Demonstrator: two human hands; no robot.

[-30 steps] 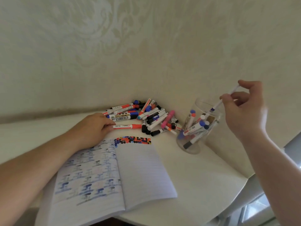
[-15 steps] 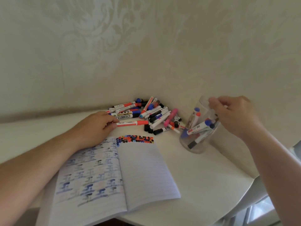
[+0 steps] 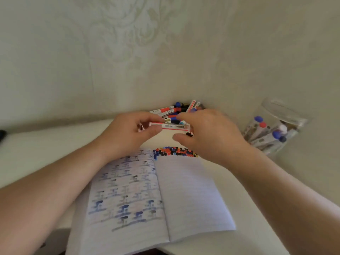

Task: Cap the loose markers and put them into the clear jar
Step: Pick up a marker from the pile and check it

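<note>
1. The white table (image 3: 239, 243) carries an open notebook (image 3: 184, 196) at near centre, with colour swatches along its far edge.
2. A clear jar (image 3: 287, 115), far right and leaning, holds several capped markers.
3. The left hand (image 3: 127, 133) and right hand (image 3: 207, 133) meet above the notebook's far edge; the fingers of both pinch one red marker (image 3: 174, 126), lying level.
4. The loose marker pile (image 3: 176, 110) lies just beyond, against the wall.
</note>
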